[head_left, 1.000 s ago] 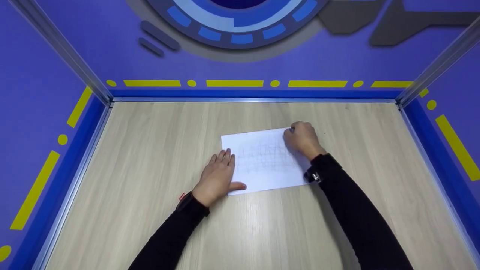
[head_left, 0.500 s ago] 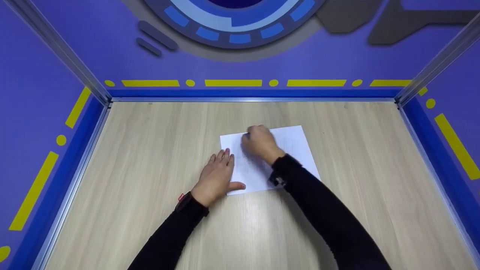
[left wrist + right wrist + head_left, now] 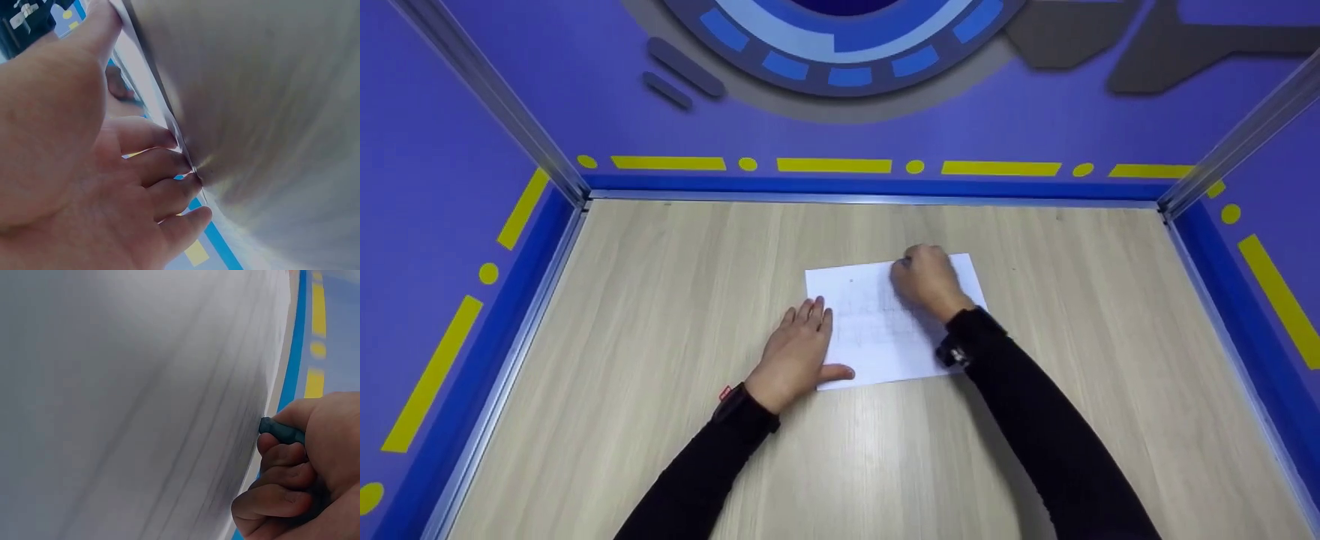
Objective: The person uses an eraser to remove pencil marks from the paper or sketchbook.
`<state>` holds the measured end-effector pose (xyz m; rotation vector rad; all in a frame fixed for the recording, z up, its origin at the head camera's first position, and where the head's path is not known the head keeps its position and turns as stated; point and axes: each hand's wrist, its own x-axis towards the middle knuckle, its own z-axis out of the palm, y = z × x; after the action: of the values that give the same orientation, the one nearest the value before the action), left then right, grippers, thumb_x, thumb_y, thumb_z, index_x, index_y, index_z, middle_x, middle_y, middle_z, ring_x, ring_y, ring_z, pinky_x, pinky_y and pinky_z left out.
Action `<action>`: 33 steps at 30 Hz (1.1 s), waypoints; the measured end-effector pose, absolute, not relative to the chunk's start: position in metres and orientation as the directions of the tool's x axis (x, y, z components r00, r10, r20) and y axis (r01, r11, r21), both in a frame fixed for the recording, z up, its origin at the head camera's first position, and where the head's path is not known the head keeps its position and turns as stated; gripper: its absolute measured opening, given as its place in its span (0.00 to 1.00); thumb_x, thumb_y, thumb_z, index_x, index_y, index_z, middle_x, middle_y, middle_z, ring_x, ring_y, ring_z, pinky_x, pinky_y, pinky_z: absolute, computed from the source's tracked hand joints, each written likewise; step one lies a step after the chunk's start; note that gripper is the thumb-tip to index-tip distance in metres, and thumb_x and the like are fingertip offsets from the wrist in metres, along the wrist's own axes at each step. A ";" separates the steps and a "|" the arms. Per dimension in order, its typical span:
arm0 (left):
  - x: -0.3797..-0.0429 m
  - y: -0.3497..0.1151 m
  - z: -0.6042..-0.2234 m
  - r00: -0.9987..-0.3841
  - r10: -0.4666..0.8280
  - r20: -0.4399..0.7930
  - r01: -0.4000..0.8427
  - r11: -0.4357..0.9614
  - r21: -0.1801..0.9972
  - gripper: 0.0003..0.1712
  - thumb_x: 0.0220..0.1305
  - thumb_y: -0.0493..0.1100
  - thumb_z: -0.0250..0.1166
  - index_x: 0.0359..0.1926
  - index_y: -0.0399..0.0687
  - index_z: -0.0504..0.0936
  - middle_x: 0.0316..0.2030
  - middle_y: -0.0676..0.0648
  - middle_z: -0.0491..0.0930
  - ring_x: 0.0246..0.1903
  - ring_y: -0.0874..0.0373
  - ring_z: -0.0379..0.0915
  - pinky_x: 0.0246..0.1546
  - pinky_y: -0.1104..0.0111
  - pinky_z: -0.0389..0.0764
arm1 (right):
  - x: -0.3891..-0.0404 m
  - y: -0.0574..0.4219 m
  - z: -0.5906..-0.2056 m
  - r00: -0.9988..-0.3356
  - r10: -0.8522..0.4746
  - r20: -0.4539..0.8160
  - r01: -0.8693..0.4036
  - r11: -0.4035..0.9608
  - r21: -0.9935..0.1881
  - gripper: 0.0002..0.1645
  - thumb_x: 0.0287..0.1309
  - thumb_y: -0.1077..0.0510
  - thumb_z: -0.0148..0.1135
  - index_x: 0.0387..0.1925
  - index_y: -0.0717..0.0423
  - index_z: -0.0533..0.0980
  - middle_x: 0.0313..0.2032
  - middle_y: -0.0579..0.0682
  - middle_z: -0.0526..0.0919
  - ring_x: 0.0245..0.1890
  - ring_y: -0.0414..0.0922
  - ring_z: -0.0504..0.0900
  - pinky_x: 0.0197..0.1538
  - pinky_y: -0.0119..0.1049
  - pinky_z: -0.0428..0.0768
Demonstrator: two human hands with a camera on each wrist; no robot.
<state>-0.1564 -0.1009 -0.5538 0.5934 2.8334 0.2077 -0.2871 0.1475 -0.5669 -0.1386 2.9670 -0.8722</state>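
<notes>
A white sheet of paper [image 3: 877, 360] with a faint grid of thin lines lies on the table. My left hand [image 3: 791, 360] rests flat over its left edge, fingers straight and thumb spread toward the lower corner. In the left wrist view those fingers [image 3: 169, 197] reach the sheet's edge. Over the upper right part of the sheet, my right hand [image 3: 931, 281] grips a slim dark teal stick [image 3: 284, 433], whose exact kind I cannot tell. Its blunt end sticks out between thumb and forefinger, right at the paper; the other fingers curl round the rest and hide most of it.
The wood-grain table [image 3: 660, 300] runs back to a purple wall [image 3: 840, 139] with yellow dashes. Purple side panels [image 3: 435, 225] with metal edging stand at left and right. A tiny dark speck [image 3: 851, 280] shows on the upper part of the sheet.
My right hand has swept left across the sheet with the stick, then partway back to the right. My left hand and the paper have stayed in place.
</notes>
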 end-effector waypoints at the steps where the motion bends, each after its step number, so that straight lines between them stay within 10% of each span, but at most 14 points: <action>1: -0.157 -0.100 -0.554 -0.888 0.411 -0.207 0.377 0.908 0.184 0.66 0.65 0.77 0.70 0.84 0.31 0.64 0.85 0.31 0.60 0.87 0.37 0.55 0.87 0.44 0.60 | -0.287 0.159 -0.567 -0.997 -0.079 -0.015 -0.058 0.835 -0.547 0.18 0.68 0.55 0.56 0.23 0.58 0.79 0.39 0.67 0.90 0.42 0.62 0.88 0.49 0.58 0.87; 7: -0.155 -0.099 -0.555 -0.881 0.413 -0.230 0.378 0.908 0.180 0.67 0.66 0.78 0.68 0.84 0.31 0.63 0.85 0.30 0.58 0.87 0.36 0.54 0.87 0.44 0.59 | -0.286 0.208 -0.565 -0.998 0.008 -0.068 0.044 0.837 -0.545 0.17 0.69 0.54 0.56 0.24 0.57 0.75 0.35 0.59 0.82 0.36 0.54 0.75 0.40 0.46 0.75; 14: -0.157 -0.099 -0.555 -0.881 0.414 -0.229 0.377 0.907 0.189 0.67 0.66 0.77 0.69 0.84 0.31 0.62 0.86 0.30 0.58 0.87 0.36 0.54 0.88 0.44 0.59 | -0.284 0.197 -0.559 -0.992 0.059 -0.113 0.108 0.857 -0.503 0.18 0.74 0.53 0.55 0.31 0.61 0.80 0.41 0.64 0.86 0.41 0.56 0.80 0.49 0.56 0.84; 25: -0.157 -0.101 -0.551 -0.885 0.421 -0.200 0.389 0.903 0.180 0.67 0.64 0.77 0.71 0.83 0.30 0.64 0.84 0.29 0.61 0.86 0.35 0.57 0.86 0.43 0.61 | -0.270 0.081 -0.561 -0.975 -0.217 -0.036 -0.168 0.840 -0.516 0.21 0.76 0.53 0.57 0.45 0.64 0.89 0.46 0.66 0.92 0.51 0.64 0.91 0.58 0.59 0.88; 33: -0.156 -0.100 -0.552 -0.883 0.415 -0.217 0.380 0.906 0.184 0.67 0.65 0.77 0.69 0.84 0.31 0.62 0.85 0.30 0.58 0.87 0.36 0.54 0.87 0.43 0.59 | -0.285 0.108 -0.575 -0.984 -0.175 -0.041 -0.130 0.852 -0.508 0.20 0.72 0.53 0.57 0.38 0.64 0.87 0.45 0.67 0.91 0.49 0.64 0.90 0.55 0.59 0.88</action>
<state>-0.1561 -0.1003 -0.5521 0.5980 2.8178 0.1981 -0.2851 0.1076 -0.5747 -0.2429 2.9406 -0.7969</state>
